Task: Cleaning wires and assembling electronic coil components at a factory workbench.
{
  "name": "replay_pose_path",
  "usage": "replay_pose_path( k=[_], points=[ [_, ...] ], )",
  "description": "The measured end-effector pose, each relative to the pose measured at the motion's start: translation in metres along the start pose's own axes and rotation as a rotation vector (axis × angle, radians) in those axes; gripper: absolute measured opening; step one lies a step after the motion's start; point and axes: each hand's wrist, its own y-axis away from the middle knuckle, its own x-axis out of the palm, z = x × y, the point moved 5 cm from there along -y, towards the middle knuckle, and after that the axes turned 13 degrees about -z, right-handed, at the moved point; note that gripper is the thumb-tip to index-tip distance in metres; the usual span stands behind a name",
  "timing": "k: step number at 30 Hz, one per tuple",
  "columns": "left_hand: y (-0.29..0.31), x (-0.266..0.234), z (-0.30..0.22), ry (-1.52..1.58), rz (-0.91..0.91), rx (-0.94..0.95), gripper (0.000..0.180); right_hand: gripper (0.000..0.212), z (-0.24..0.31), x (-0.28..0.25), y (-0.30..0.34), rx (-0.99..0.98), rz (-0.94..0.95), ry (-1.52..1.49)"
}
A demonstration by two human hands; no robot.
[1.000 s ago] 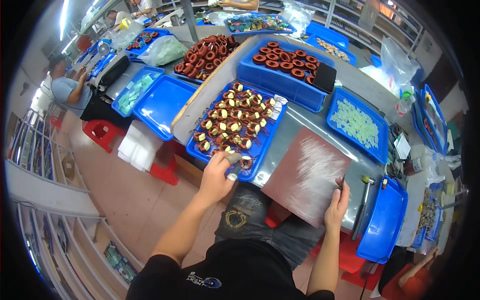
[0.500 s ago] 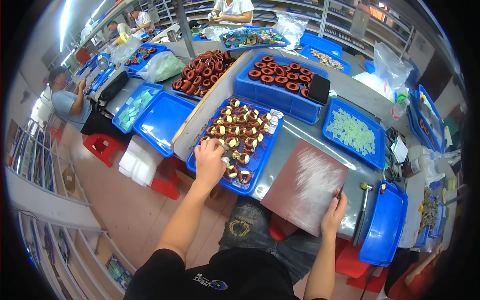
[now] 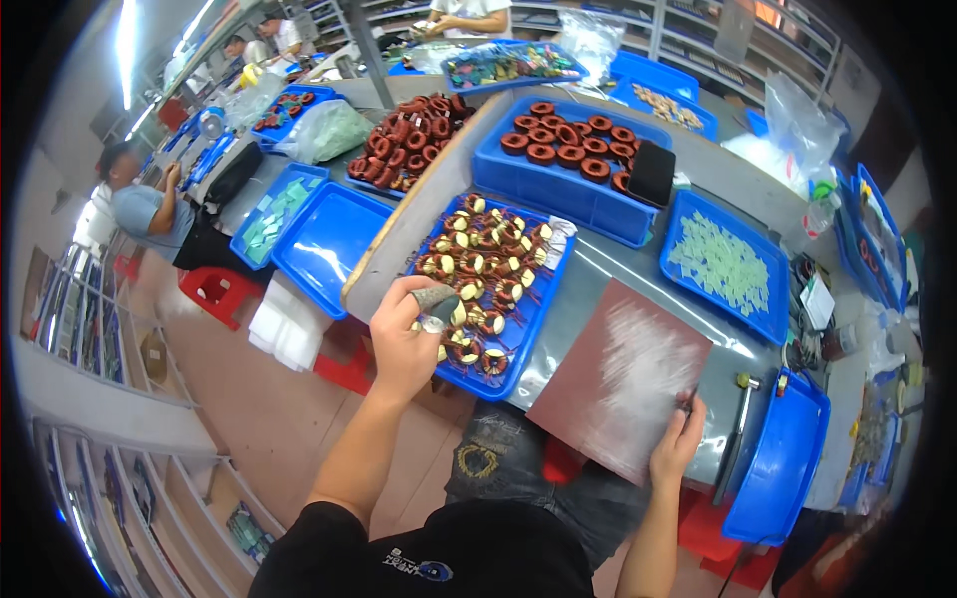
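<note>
My left hand (image 3: pixel 403 339) is closed at the left edge of a blue tray (image 3: pixel 533 351) of wound toroid coils (image 3: pixel 480 264) with pale yellow pieces on them. Between its fingers sits a grey, rough-looking rounded piece (image 3: pixel 437 298) with a shiny end; its kind is unclear. My right hand (image 3: pixel 678 446) is closed at the right edge of a reddish-brown sheet (image 3: pixel 570 374) covered in white scuff marks. Something small and dark shows at its fingertips, too small to name. The sheet lies on the metal bench and reaches over its front edge.
Brown toroid cores (image 3: pixel 569 155) fill a deep blue bin behind the tray, with a black phone-like case (image 3: pixel 652 173) on its rim. Pale green pieces (image 3: pixel 725 264) lie in another tray. A hammer (image 3: pixel 737 431) rests beside a blue tray (image 3: pixel 781 460) at right. Co-workers sit farther back.
My left hand has drawn back from the coils toward the tray's left edge, and the grey piece in it now shows. My right hand stays at the sheet's edge. The view has shifted slightly.
</note>
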Motion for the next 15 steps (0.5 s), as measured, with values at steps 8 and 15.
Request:
replay_pose_path(
  k=[8,15],
  points=[
    [0.07,0.07,-0.033,0.238,0.383,-0.119,0.019,0.034,0.071,0.014,0.022,0.352,0.154,-0.336],
    [0.105,0.095,-0.046,0.361,0.519,-0.217,0.015,0.043,0.091,0.045,0.036,0.473,0.257,-0.61]
  ],
)
